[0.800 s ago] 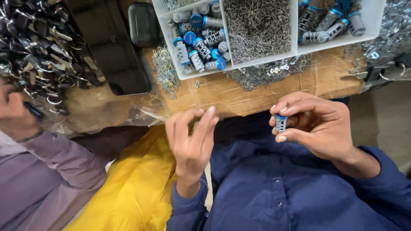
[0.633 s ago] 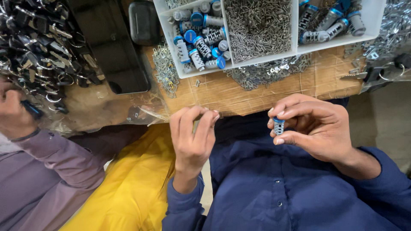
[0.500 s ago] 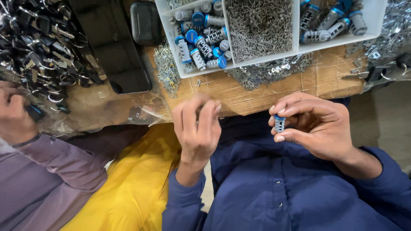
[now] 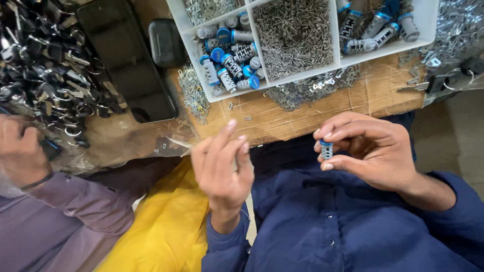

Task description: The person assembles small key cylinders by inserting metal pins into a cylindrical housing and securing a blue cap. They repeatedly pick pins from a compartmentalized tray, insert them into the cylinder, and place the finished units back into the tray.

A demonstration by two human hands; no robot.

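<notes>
— Since the earlier view, what has shifted?

— Left hand [image 4: 224,168] has turned a little, and its fingers [image 4: 222,138] now rise with the tips loosely apart and clamped on nothing that can be seen. The right hand [image 4: 370,148] has stayed where it was.

— And what does the right one hold?

— A small blue-capped metal cylinder [image 4: 326,149], upright, pinched between thumb and forefinger, so those fingers are closed on it. It sits at the fingertips, over the blue shirt [image 4: 343,221], near the edge of the desk [image 4: 302,118].

— What lies beyond the fingertips?

— A white divided tray [image 4: 212,93] on the desk: more blue-capped cylinders [image 4: 229,65] in the compartment beyond the left fingers, and small metal pins [image 4: 295,35] in the middle one. Loose metal bits [image 4: 194,95] are scattered just beside the tray.

— Anyone else?

— Another person's hand [image 4: 20,156], in a purple sleeve, rests well apart from the left fingers, by a heap of dark keys [image 4: 45,65].
</notes>
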